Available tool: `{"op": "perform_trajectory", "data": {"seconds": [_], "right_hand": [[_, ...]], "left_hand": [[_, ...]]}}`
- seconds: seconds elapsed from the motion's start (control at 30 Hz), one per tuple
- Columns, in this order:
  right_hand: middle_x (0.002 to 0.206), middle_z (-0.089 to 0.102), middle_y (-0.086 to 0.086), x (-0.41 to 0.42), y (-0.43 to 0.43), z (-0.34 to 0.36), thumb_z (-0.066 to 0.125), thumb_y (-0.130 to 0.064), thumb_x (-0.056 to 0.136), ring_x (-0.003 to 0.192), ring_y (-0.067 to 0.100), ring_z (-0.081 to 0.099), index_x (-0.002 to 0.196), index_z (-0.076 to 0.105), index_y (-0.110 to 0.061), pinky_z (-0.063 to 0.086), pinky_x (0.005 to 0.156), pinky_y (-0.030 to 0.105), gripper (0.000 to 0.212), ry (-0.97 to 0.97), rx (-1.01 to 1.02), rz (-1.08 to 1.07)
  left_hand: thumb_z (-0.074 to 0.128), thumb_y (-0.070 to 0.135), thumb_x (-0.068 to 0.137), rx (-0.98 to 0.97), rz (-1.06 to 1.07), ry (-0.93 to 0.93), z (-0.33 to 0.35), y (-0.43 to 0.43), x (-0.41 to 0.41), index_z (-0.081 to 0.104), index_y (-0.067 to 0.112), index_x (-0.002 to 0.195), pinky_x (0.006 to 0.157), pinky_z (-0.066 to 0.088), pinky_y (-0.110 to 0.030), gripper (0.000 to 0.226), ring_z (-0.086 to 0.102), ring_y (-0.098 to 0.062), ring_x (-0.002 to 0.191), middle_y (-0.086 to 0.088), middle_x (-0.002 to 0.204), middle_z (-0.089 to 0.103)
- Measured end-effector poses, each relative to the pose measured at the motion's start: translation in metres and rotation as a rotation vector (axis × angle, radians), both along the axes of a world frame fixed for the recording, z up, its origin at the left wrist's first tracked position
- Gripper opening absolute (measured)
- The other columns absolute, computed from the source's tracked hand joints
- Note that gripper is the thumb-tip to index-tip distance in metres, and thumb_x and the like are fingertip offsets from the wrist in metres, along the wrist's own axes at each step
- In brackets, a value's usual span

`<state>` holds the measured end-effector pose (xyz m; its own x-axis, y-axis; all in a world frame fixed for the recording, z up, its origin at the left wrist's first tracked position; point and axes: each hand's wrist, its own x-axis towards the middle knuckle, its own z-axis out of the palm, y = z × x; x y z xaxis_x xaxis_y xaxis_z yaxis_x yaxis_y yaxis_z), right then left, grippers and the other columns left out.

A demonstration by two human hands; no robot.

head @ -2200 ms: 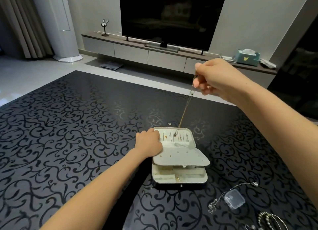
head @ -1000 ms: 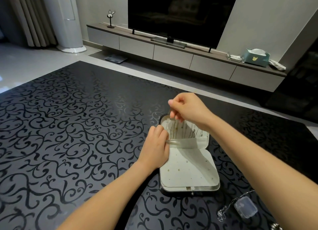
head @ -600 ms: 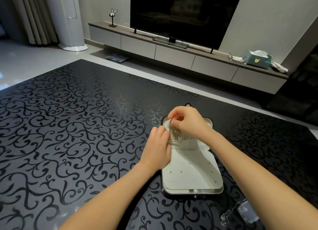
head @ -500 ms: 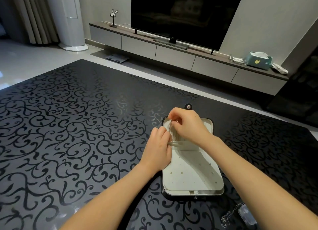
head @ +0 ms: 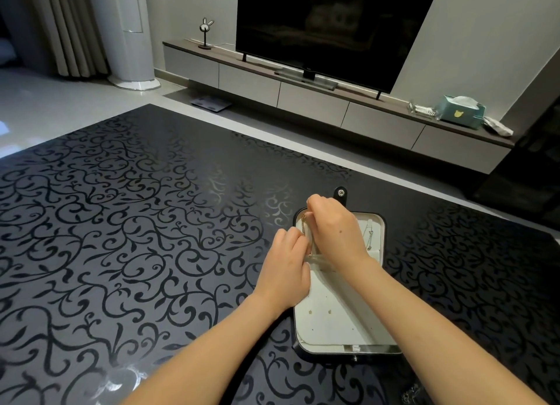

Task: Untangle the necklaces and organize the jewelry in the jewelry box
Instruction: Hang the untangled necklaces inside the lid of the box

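Head view: at the jewelry box point(head: 342, 326)'s far-left corner the right hand point(head: 336, 232) seemingly pinches the necklace point(head: 303, 226), fingertips hidden. At its left edge the left hand point(head: 286, 271) pinches the pocket band point(head: 318, 259) up. Seat the clasp first, then tuck the tail under.

No wording legible anywhere; tiny logo point(head: 307, 69) on television point(head: 330, 25) bezel unreadable; yellow bear emblem point(head: 456, 113) printed on tissue box point(head: 463, 109).

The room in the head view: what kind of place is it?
Probably a living room at home: a big television on a long low cabinet, curtains by the wall, and a tissue box.
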<state>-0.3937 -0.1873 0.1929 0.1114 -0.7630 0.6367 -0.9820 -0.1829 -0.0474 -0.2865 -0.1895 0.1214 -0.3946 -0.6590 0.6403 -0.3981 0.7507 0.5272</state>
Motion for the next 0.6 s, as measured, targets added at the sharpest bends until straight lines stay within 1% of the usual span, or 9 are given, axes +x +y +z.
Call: {"op": "perform_trajectory", "data": {"seconds": [0.07, 0.13, 0.2, 0.3, 0.4, 0.47, 0.5, 0.53, 0.6], "right_hand": [[0.055, 0.045, 0.007, 0.002, -0.001, 0.001, 0.062, 0.013, 0.068, 0.048, 0.024, 0.039, 0.069, 0.044, -0.005, 0.035, 0.038, 0.034, 0.026, -0.091, 0.033, -0.046], [0.06, 0.05, 0.009, 0.004, -0.001, 0.006, 0.058, 0.005, 0.076, 0.054, 0.028, 0.045, 0.075, 0.044, -0.005, 0.041, 0.048, 0.04, 0.017, -0.199, 0.088, -0.107], [0.068, 0.056, 0.004, 0.003, -0.003, 0.012, 0.06, -0.01, 0.082, 0.064, 0.026, 0.051, 0.084, 0.047, -0.01, 0.041, 0.057, 0.036, 0.013, -0.198, 0.165, -0.208], [0.088, 0.058, -0.004, -0.001, -0.007, 0.027, 0.069, -0.034, 0.079, 0.086, 0.019, 0.053, 0.095, 0.053, -0.022, 0.036, 0.065, 0.029, 0.027, -0.141, 0.244, -0.369], [0.107, 0.056, -0.003, -0.009, -0.015, 0.037, 0.076, -0.048, 0.07, 0.105, 0.021, 0.049, 0.103, 0.059, -0.032, 0.037, 0.085, 0.033, 0.041, -0.162, 0.383, -0.417], [0.111, 0.059, -0.005, -0.016, -0.021, 0.042, 0.077, -0.049, 0.067, 0.109, 0.02, 0.051, 0.104, 0.061, -0.038, 0.037, 0.095, 0.036, 0.042, -0.253, 0.506, -0.377], [0.109, 0.062, -0.006, -0.018, -0.024, 0.044, 0.078, -0.047, 0.068, 0.108, 0.018, 0.054, 0.102, 0.063, -0.039, 0.038, 0.099, 0.038, 0.038, -0.317, 0.577, -0.342], [0.104, 0.064, -0.009, -0.02, -0.027, 0.047, 0.079, -0.044, 0.068, 0.105, 0.016, 0.057, 0.098, 0.065, -0.04, 0.039, 0.1, 0.041, 0.034, -0.369, 0.649, -0.302], [0.091, 0.065, -0.014, -0.024, -0.03, 0.052, 0.08, -0.039, 0.068, 0.098, 0.012, 0.06, 0.089, 0.068, -0.039, 0.041, 0.1, 0.043, 0.025, -0.398, 0.757, -0.222]], "left_hand": [[0.031, 0.007, 0.067, 0.0, 0.0, -0.003, 0.0, 0.0, 0.0, 0.045, 0.008, 0.071, 0.064, 0.03, -0.027, 0.015, 0.034, -0.02, 0.069, -0.004, 0.078, 0.042], [0.031, 0.007, 0.066, -0.001, 0.0, -0.008, 0.001, 0.0, 0.0, 0.045, 0.007, 0.071, 0.064, 0.03, -0.028, 0.015, 0.034, -0.021, 0.069, -0.005, 0.078, 0.042], [0.031, 0.006, 0.066, 0.002, -0.001, -0.01, 0.001, 0.0, 0.0, 0.046, 0.008, 0.071, 0.064, 0.03, -0.028, 0.015, 0.034, -0.02, 0.069, -0.005, 0.078, 0.042], [0.031, 0.005, 0.065, 0.006, 0.002, -0.012, -0.001, -0.001, 0.0, 0.046, 0.008, 0.072, 0.064, 0.03, -0.027, 0.016, 0.032, -0.018, 0.071, -0.004, 0.079, 0.041], [0.031, 0.004, 0.065, 0.016, 0.002, -0.002, -0.003, -0.001, -0.001, 0.046, 0.008, 0.073, 0.065, 0.029, -0.025, 0.017, 0.028, -0.015, 0.073, -0.003, 0.08, 0.041], [0.031, 0.004, 0.065, 0.015, -0.003, 0.006, -0.003, -0.001, -0.001, 0.045, 0.009, 0.074, 0.066, 0.029, -0.023, 0.018, 0.027, -0.014, 0.074, -0.002, 0.08, 0.04], [0.031, 0.004, 0.065, 0.014, -0.006, 0.011, -0.002, -0.001, -0.001, 0.045, 0.009, 0.074, 0.066, 0.028, -0.023, 0.018, 0.027, -0.014, 0.074, -0.002, 0.08, 0.04], [0.031, 0.004, 0.065, 0.015, -0.009, 0.016, -0.002, -0.001, -0.001, 0.045, 0.009, 0.074, 0.066, 0.028, -0.022, 0.017, 0.027, -0.014, 0.074, -0.001, 0.08, 0.04], [0.031, 0.004, 0.066, 0.018, -0.012, 0.022, -0.001, -0.001, 0.0, 0.045, 0.009, 0.073, 0.065, 0.028, -0.022, 0.016, 0.027, -0.014, 0.073, -0.001, 0.079, 0.039]]}}
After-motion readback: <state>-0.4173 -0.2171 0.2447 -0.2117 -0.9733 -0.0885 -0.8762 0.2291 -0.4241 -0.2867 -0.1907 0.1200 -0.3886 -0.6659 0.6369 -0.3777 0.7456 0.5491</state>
